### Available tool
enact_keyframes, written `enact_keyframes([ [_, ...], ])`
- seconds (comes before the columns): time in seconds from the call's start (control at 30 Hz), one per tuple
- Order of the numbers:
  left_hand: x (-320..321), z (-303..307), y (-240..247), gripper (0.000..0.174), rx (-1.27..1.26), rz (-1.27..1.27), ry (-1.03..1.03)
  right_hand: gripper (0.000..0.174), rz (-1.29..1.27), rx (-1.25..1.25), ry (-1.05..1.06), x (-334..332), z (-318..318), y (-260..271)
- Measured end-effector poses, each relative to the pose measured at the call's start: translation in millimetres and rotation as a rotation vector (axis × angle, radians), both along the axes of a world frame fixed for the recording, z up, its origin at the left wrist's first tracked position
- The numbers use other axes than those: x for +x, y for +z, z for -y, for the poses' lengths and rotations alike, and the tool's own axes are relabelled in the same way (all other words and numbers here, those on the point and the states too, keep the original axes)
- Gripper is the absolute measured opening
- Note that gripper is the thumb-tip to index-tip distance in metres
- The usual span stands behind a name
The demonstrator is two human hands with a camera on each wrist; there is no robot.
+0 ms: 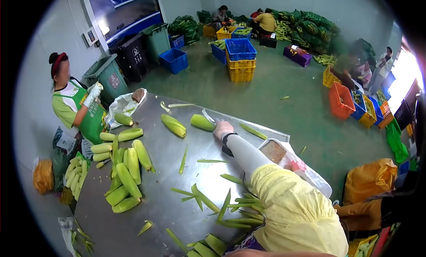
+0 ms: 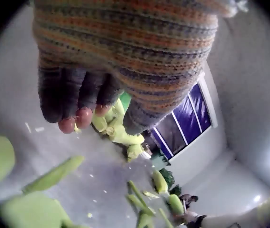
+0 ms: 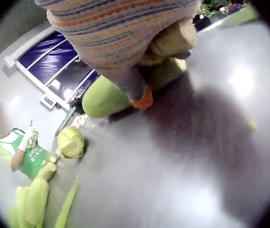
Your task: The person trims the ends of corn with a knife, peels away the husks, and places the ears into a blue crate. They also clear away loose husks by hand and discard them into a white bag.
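Note:
In the head view my gloved right hand [image 1: 223, 129] is at the far edge of the metal table, at one end of a green-husked ear of corn [image 1: 202, 122]. A pale curved knife blade [image 1: 208, 116] lies across that end. In the right wrist view the striped glove [image 3: 121, 35] grips the knife's round-ended handle [image 3: 175, 40], and the thumb rests against the corn [image 3: 105, 97]. My left hand [image 2: 121, 61] shows only in the left wrist view, fingers hanging loosely with nothing between them. Another ear of corn [image 1: 173, 125] lies left of the right hand.
A pile of corn ears [image 1: 128, 172] covers the table's left side. Loose husk leaves [image 1: 204, 199] are strewn across the metal table [image 1: 168, 159]. A person in a green apron [image 1: 91, 108] stands at the left. A white bag [image 1: 306, 168] sits by the right edge.

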State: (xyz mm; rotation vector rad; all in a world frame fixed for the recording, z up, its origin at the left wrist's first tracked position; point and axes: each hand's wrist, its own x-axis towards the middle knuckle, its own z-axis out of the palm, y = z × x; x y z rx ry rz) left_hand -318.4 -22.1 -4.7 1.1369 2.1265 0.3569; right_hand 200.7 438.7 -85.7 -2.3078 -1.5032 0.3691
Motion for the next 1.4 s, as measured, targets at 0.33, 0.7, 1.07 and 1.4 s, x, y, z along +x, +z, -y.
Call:
enact_keyframes([
  [0.33,117.1,-88.9,-63.6,0.085,0.181,1.421,0.242,0.046,-0.532,-0.121,0.679,1.6,81.9,12.7],
  [0.7,220.2,-39.7,-13.3,0.077,-0.278,2.073,0.047,0.061,-0.269,0.087,1.060,-19.2,338.5,161.1],
  [1.07,350.4,-26.8,39.5,0.058,-0.158,2.026,0.144,0.068,-0.204,0.261,0.871,26.9,508.7,169.7],
  [1.4,378.6,11.9,57.3,0.066,-0.260,2.019,0.204,0.065,-0.285,0.265,0.749,35.0,545.0,160.5],
])
